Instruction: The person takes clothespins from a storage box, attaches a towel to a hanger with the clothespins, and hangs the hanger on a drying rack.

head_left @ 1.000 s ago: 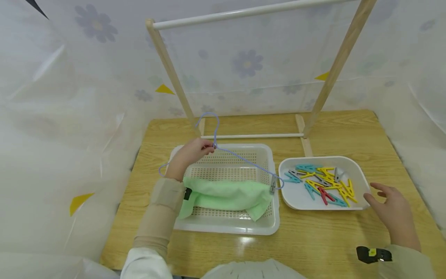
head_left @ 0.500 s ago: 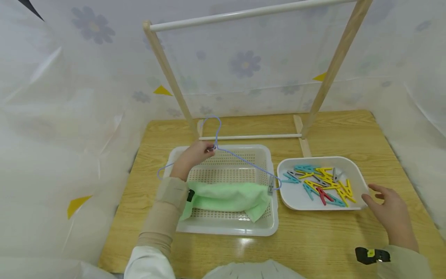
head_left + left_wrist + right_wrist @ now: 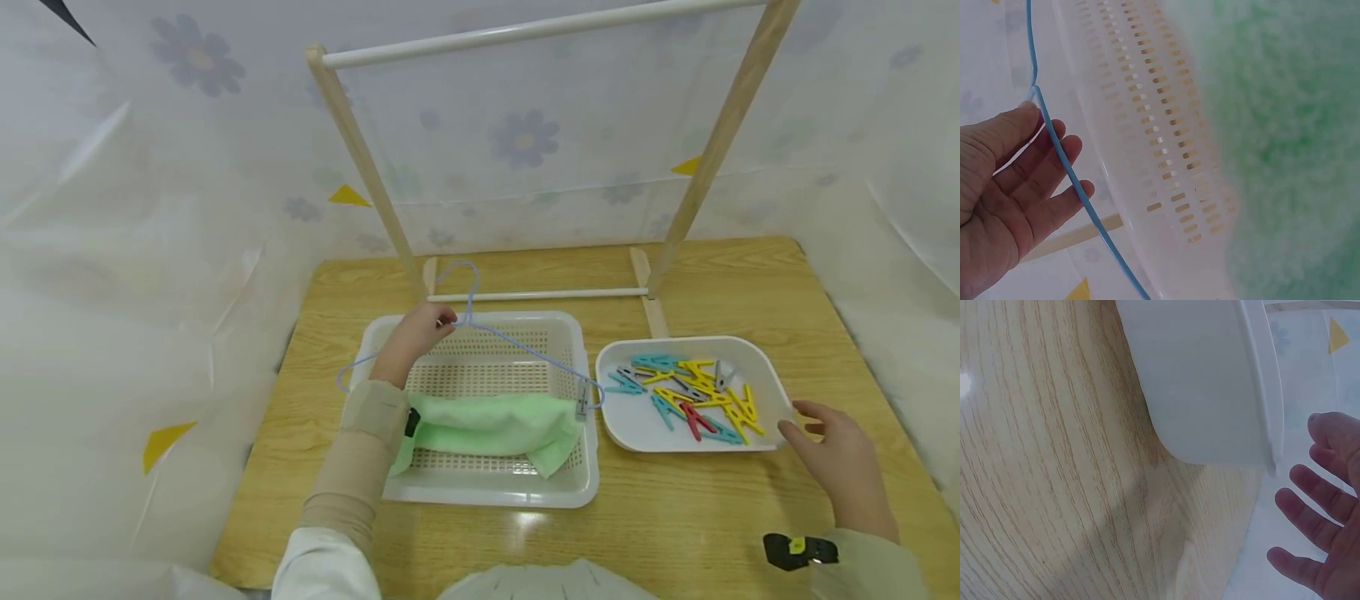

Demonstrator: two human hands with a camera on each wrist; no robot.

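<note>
A blue wire hanger (image 3: 525, 346) lies slanted across a white perforated basket (image 3: 517, 497), its hook toward the back. At its neck is my left hand (image 3: 416, 332). In the left wrist view my left thumb touches the wire (image 3: 1075, 178) near the junction; the fingers are loosely bent behind it, apart from the thumb. A folded green cloth (image 3: 487, 423) lies in the basket. Beside the right end of a white tray (image 3: 615, 429) is my right hand (image 3: 840, 454). Its fingers are spread and hold nothing, with a small gap to the rim in the right wrist view.
Several yellow, teal, grey and red clothespins (image 3: 693, 412) lie in the tray. A small grey piece (image 3: 581, 398) is at the basket's right rim. Behind stands a wooden frame (image 3: 727, 133) with a white top bar (image 3: 525, 33). Patterned sheeting encloses the table (image 3: 637, 500).
The hanger's hook has tipped down and back, and its neck now sits slightly apart from my left fingertips. My left hand's grip has loosened. My right hand has barely moved.
</note>
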